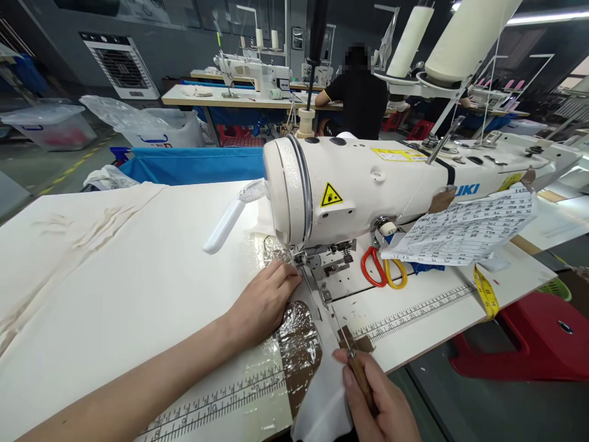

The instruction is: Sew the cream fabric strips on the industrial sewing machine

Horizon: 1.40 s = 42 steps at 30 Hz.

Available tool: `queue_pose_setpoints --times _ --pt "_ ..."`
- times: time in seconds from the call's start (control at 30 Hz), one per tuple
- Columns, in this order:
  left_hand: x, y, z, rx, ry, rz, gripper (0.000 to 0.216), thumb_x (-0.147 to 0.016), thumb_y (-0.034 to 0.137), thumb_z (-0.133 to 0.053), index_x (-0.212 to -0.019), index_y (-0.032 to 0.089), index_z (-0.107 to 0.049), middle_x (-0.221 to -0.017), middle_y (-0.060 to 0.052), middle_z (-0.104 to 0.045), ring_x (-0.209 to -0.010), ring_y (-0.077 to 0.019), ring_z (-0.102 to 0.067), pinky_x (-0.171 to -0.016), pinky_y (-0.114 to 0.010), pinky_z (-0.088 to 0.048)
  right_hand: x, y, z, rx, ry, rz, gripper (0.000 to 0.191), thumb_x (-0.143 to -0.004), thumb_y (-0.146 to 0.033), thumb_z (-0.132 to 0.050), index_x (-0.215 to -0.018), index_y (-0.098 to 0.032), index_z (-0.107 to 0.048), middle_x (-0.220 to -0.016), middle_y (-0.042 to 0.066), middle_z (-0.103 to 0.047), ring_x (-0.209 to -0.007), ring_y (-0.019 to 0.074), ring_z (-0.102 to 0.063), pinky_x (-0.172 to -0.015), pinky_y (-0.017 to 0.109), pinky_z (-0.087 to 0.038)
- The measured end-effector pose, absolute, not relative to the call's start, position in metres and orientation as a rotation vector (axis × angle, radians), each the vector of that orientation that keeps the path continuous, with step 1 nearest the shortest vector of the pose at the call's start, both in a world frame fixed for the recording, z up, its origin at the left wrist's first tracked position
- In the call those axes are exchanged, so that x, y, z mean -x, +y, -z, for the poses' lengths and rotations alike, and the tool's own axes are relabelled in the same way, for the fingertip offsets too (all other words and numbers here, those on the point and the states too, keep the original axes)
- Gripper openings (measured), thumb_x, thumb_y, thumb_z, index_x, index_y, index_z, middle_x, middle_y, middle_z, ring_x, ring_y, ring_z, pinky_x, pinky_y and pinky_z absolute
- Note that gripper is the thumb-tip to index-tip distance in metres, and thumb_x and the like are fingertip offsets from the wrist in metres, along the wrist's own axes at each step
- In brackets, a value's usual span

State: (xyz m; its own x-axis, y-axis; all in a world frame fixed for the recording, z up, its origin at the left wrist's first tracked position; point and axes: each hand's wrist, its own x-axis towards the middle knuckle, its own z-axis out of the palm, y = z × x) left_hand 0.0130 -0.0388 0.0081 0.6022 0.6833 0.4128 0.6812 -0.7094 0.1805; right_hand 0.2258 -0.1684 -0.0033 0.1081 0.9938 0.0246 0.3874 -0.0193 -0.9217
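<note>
My left hand (269,298) lies beside the needle area of a white sewing machine (359,184). Its fingers are bent together on the edge of a strip of white fabric (324,374); the fingertips are partly hidden. The strip runs from under the machine head down past the table's front edge. In my right hand (386,399) is an awl (361,377), gripped by its wooden handle. The thin metal shaft points up toward the presser foot area, over the fabric's right side.
Red and yellow-handled scissors (373,267) lie under the machine arm, near a hanging printed sheet (464,227). A yellow tape measure (485,293) drapes over the table edge. Pale fabric (92,236) lies at left. A red stool (529,337) stands right; a person (356,98) sits beyond.
</note>
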Motion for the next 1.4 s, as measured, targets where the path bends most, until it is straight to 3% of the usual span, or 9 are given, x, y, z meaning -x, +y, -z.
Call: queue_pose_setpoints --times 0.3,0.5,0.7,0.83,1.0,1.4 --pt "-0.012 -0.038 -0.006 -2.847 1.293 -0.731 0.039 -0.093 0.001 -0.034 -0.122 0.006 -0.059 -0.112 -0.017 -0.061 -0.103 -0.028 -0.054 -0.084 -0.048 -0.057 -0.223 -0.15 -0.002 1.464 -1.589 -0.874 0.028 -0.1 -0.039 -0.05 -0.114 -0.022 -0.068 -0.106 0.006 -0.076 -0.097 0.0196 -0.071 -0.083 0.021 -0.054" --pt "-0.01 -0.037 -0.007 -2.828 1.13 -0.888 0.032 -0.095 0.001 -0.034 -0.113 0.006 -0.059 -0.1 -0.012 -0.062 -0.088 -0.0212 -0.055 -0.076 -0.038 -0.057 -0.22 -0.136 -0.009 1.433 -1.687 -0.861 0.031 -0.102 -0.036 -0.043 -0.12 -0.021 -0.064 -0.099 0.005 -0.075 -0.085 0.0184 -0.072 -0.073 0.021 -0.055" --pt "-0.009 -0.034 -0.006 -2.903 1.203 -0.795 0.031 -0.097 0.006 -0.034 -0.116 0.009 -0.058 -0.106 -0.014 -0.063 -0.091 -0.0244 -0.058 -0.074 -0.042 -0.057 -0.219 -0.126 -0.009 1.446 -1.827 -0.803 0.027 -0.102 -0.029 -0.039 -0.115 -0.021 -0.06 -0.106 0.007 -0.075 -0.092 0.0194 -0.072 -0.078 0.025 -0.054" --pt "-0.009 -0.035 -0.008 -2.903 1.267 -0.796 0.032 -0.097 0.006 -0.033 -0.118 0.009 -0.057 -0.105 -0.015 -0.063 -0.095 -0.0263 -0.059 -0.075 -0.043 -0.057 -0.213 -0.117 -0.012 1.423 -1.84 -0.747 0.025 -0.101 -0.027 -0.038 -0.11 -0.021 -0.061 -0.097 0.006 -0.075 -0.085 0.02 -0.072 -0.071 0.025 -0.054" --pt "-0.008 -0.037 -0.01 -2.816 1.092 -0.89 0.028 -0.095 0.005 -0.037 -0.112 0.012 -0.059 -0.102 -0.011 -0.064 -0.09 -0.0214 -0.059 -0.075 -0.038 -0.056 -0.208 -0.108 -0.013 1.402 -1.839 -0.701 0.025 -0.1 -0.027 -0.039 -0.109 -0.022 -0.062 -0.094 0.005 -0.074 -0.081 0.0202 -0.071 -0.069 0.026 -0.054" --pt "-0.01 -0.036 -0.007 -2.895 1.235 -0.684 0.034 -0.095 0.01 -0.035 -0.117 0.008 -0.061 -0.111 -0.017 -0.062 -0.098 -0.0283 -0.059 -0.078 -0.045 -0.057 -0.208 -0.105 -0.012 1.418 -1.909 -0.683 0.022 -0.101 -0.027 -0.038 -0.102 -0.021 -0.059 -0.083 0.004 -0.069 -0.076 0.021 -0.069 -0.067 0.027 -0.053"
